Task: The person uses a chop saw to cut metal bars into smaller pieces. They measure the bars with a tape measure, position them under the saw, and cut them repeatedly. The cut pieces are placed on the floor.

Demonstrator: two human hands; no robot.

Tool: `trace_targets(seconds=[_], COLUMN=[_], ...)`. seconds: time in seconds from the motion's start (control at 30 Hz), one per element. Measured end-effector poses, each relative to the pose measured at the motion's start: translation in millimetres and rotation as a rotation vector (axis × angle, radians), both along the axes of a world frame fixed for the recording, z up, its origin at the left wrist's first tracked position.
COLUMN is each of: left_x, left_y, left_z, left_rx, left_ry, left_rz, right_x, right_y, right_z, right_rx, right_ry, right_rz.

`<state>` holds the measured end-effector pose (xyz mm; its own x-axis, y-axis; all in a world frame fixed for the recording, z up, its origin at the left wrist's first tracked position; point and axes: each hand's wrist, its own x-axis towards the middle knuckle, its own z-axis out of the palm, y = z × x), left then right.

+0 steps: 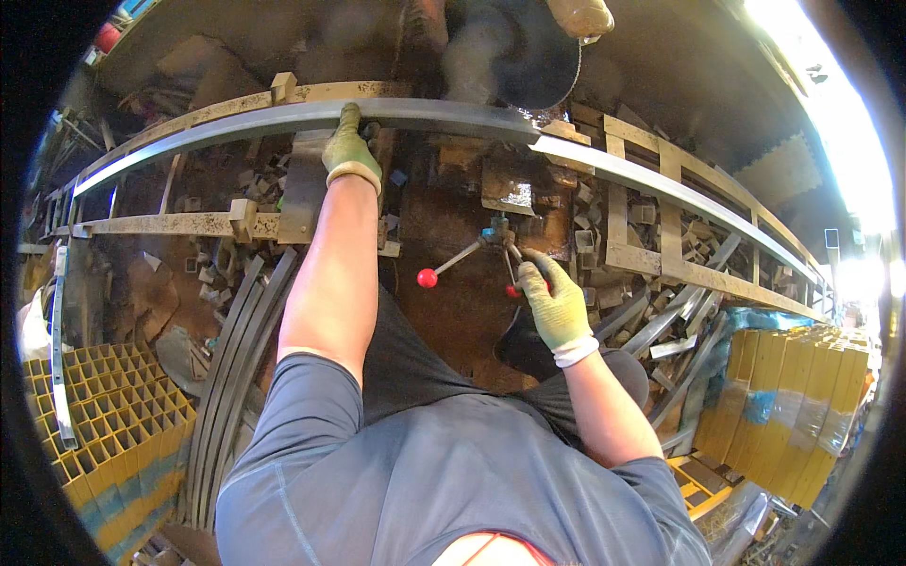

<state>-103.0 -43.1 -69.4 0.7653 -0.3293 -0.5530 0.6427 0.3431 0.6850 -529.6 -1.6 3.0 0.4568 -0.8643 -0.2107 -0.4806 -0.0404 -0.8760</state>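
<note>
A long grey metal tube (255, 120) runs across the far side, bowed by the lens, over a metal frame. My left hand (353, 151), in a yellow-green glove, grips the tube left of the middle. A brighter length of tube (679, 187) continues to the right. Between them stands a large dark saw disc (528, 52), close to the tube. Nearer me is a clamp hub (495, 229) with spoke levers ending in red knobs (427, 278). My gloved right hand (555, 304) closes round the right-hand lever, partly hiding its knob.
Bundles of yellow square tubes stand at the left (104, 406) and right (783, 396), partly wrapped in film. Long dark bars (236, 377) lean beside my left arm. Short tube offcuts (642, 212) litter the floor under the frame rails (179, 224).
</note>
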Motion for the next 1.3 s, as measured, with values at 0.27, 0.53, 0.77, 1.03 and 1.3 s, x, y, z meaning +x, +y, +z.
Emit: trace_targets(seconds=[0.27, 0.53, 0.77, 1.03, 1.3], left_x=[-71.2, -174.9, -179.4, -140.2, 9.1], left_y=[67.3, 77.3, 86.4, 192.0, 374.5], left_z=[36.6, 57.7, 68.3, 131.3, 10.4], left_rx=[0.036, -0.358, -0.179, -0.176, -0.079], left_ry=[-0.094, 0.136, -0.229, -1.147, -0.602], left_rz=[-0.218, -0.594, -1.133, -1.371, -0.274], right_x=[-19.9, 18.5, -32.7, -121.6, -197.7], right_y=[-4.0, -75.8, -128.9, -182.0, -228.6], right_z=[35.0, 66.2, 51.4, 2.5, -22.4], right_rx=[-0.813, -1.249, -0.93, -0.791, -0.4], right_ry=[-0.09, 0.327, 0.387, 0.546, 0.498], right_rz=[0.113, 0.291, 0.4, 0.393, 0.081])
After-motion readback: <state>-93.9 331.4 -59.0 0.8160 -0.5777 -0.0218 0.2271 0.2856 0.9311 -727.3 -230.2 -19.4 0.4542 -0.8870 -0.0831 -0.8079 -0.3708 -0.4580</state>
